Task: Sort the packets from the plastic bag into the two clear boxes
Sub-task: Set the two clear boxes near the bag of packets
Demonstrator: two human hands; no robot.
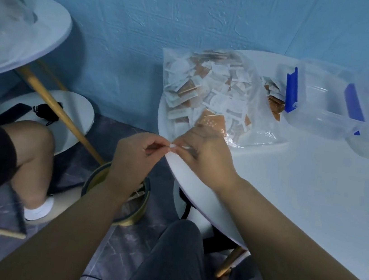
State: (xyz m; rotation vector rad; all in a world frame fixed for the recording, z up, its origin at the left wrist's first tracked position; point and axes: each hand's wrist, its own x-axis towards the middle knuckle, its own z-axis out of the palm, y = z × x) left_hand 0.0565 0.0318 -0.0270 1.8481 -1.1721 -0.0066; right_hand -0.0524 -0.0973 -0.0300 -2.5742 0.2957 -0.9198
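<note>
1. Found the left hand (133, 156) and right hand (203, 153) brought together at the near rim of the worktop (313, 193). Grip on both sides closed to a fine fingertip pinch on a small pale item (179, 147). Cannot tell whether bag edge or single packet.
2. Located the plastic bag (257, 136) lying flat on the worktop just beyond the right hand. Found it crammed with packets (215, 101), white and brown mixed.
3. Noted the clear boxes (325, 107) to the right of the bag, with blue latches (291, 90) raised. Saw nothing plainly inside the nearer box. Could not confirm the further clear shape as box or lid; too blurred.
4. Recorded a few brown packets (276, 105) between the bag's bulk and the left latch. Unable to say whether inside the bag or loose beside it.
5. Judged the task at or near its start, with the bulk unsorted and neither box visibly filled. Left to do, by estimate: open the bag, draw out the packets, divide them by kind between the boxes.
</note>
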